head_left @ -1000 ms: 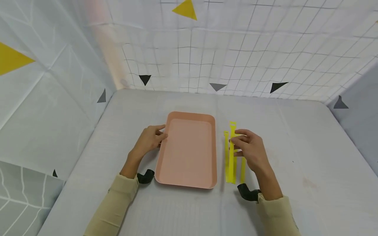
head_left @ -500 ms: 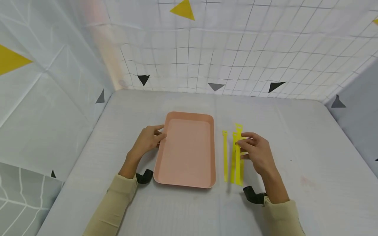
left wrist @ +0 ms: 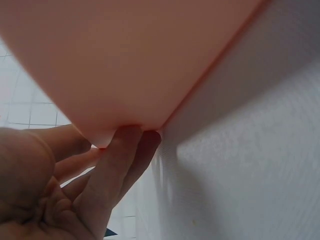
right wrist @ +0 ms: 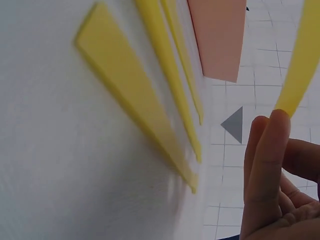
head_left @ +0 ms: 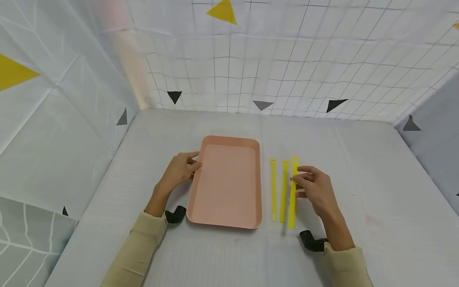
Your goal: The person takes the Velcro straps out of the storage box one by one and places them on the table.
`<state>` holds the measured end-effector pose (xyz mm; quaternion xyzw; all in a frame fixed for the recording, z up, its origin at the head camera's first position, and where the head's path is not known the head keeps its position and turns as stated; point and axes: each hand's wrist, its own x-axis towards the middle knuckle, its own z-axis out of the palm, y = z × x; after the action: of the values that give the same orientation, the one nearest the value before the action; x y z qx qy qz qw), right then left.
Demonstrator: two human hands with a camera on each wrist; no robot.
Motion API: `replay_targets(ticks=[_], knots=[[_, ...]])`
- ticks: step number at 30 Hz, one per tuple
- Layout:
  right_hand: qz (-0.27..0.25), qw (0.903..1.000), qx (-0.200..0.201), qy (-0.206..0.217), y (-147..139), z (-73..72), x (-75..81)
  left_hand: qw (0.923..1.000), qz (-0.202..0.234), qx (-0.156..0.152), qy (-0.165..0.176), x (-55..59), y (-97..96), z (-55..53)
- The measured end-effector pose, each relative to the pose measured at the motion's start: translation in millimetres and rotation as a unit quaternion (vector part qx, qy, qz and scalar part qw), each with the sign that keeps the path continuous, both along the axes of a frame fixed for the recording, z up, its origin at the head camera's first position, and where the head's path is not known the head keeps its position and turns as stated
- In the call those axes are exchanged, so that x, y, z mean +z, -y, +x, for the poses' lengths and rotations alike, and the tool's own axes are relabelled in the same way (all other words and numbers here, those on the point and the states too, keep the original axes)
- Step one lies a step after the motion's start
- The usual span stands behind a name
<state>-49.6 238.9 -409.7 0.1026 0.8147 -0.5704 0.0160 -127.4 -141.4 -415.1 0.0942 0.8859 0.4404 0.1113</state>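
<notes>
A shallow pink tray (head_left: 229,183) lies on the table between the hands. My left hand (head_left: 181,169) holds its left edge, with fingers against the outer wall (left wrist: 130,65) in the left wrist view. My right hand (head_left: 315,187) pinches a flat yellow strap (head_left: 293,199) with a slotted end, lifted above the table. The raised strap (right wrist: 300,60) shows beside the right fingertips in the right wrist view. To the left lie two more yellow straps, one nearer the tray (head_left: 274,191) and one beside it (head_left: 283,191). A third lying strap (right wrist: 125,85) shows only in the right wrist view.
A white-grey table (head_left: 387,191) carries everything. Behind it rises a white gridded sheet (head_left: 287,59) with coloured triangles, and a pale sheet (head_left: 64,131) stands at the left. Black elbow-shaped pieces (head_left: 175,215) stick out by both sleeves.
My right hand has moved right and slightly toward me with the pinched strap. The straps on the table now show apart. The left hand and tray stay put.
</notes>
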Motion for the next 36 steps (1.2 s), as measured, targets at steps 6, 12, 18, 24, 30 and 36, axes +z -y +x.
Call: replay_targets(ticks=[6,12,18,24,30,36], knots=[[0.021,0.9997,-0.011,-0.001,-4.4,-1.2,-7.6,1.0,0.002,-0.001,-0.001,-0.2,0.3,0.3],[0.033,0.999,-0.031,0.007,-11.3,-4.2,-16.9,1.0,0.001,-0.002,-0.001,2.2,-0.5,1.8],[0.031,0.9992,-0.02,0.018,-16.1,-7.8,-15.1,1.0,-0.006,0.0,0.001,2.4,-0.6,2.3],[0.034,0.9985,-0.018,0.038,-22.8,-12.7,-16.0,1.0,0.001,-0.002,-0.005,2.4,-1.2,2.9],[0.044,0.9969,-0.025,0.06,-31.9,-12.9,-19.6,1.0,0.0,-0.002,-0.002,1.2,-1.5,2.1],[0.047,0.9967,-0.012,0.065,-38.8,-13.5,-22.5,1.0,-0.004,-0.002,-0.001,1.7,-0.8,2.4]])
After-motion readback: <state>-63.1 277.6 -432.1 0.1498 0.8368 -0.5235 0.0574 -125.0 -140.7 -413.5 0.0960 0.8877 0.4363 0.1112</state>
